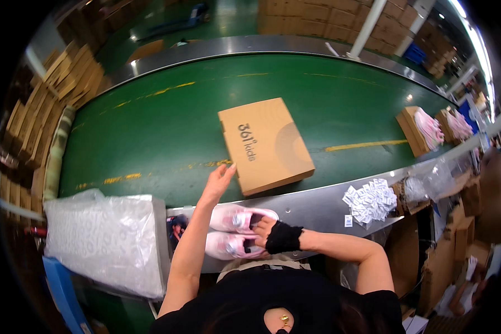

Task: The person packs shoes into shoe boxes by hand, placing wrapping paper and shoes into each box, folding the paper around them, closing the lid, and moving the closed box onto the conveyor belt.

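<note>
A closed brown cardboard shoe box (270, 147) lies at an angle on the green conveyor belt in front of me. Beside its near left edge is my left hand (220, 181), open, fingers stretched forward and a little apart; the fingertips are at the box's side, but whether they touch it I cannot tell. Close to my body, a pair of pale pink shoes (222, 245) rests side by side on the metal ledge, toes to the left. My right hand (264, 230), in a black wrist wrap (284, 238), grips the shoes at their openings, its fingertips partly hidden inside.
On the ledge's right lies a pile of small white packets (371, 200). A plastic-wrapped white stack (103, 239) stands at left. Open boxes with pink shoes (427, 131) sit at the belt's far right. Cardboard stacks (36, 122) line the left side.
</note>
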{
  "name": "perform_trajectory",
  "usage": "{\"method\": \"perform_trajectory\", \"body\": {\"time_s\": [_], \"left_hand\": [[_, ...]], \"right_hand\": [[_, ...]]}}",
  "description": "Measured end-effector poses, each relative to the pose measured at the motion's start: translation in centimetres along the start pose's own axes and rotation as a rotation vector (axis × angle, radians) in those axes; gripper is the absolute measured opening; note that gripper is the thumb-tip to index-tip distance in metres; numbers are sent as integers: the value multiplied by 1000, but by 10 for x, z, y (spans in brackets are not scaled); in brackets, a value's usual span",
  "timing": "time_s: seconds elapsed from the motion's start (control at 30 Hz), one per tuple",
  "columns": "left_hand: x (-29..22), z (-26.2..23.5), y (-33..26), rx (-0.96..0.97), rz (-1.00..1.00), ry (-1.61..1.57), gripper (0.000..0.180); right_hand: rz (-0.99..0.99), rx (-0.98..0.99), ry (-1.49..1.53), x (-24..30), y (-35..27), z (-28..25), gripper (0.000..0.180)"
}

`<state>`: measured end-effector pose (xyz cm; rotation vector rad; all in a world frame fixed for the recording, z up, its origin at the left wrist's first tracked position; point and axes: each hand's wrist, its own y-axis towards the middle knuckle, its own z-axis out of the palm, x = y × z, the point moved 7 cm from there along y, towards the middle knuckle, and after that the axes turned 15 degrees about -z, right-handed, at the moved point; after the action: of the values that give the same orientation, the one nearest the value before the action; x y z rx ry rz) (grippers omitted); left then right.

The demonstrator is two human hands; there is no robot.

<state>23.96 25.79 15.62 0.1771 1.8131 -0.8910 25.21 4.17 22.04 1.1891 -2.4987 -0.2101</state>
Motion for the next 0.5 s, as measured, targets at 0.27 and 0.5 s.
{"method": "perform_trajectory", "body": {"time_s": [0.27, 0.5], "left_hand": [[-27, 74, 5, 235, -15, -176, 57], [-92, 110, -23, 92, 186, -77, 68]], "right_hand": [[570, -641, -218, -60, -55, -72, 37], [1130, -465, -324, -107, -120, -82, 74]]}}
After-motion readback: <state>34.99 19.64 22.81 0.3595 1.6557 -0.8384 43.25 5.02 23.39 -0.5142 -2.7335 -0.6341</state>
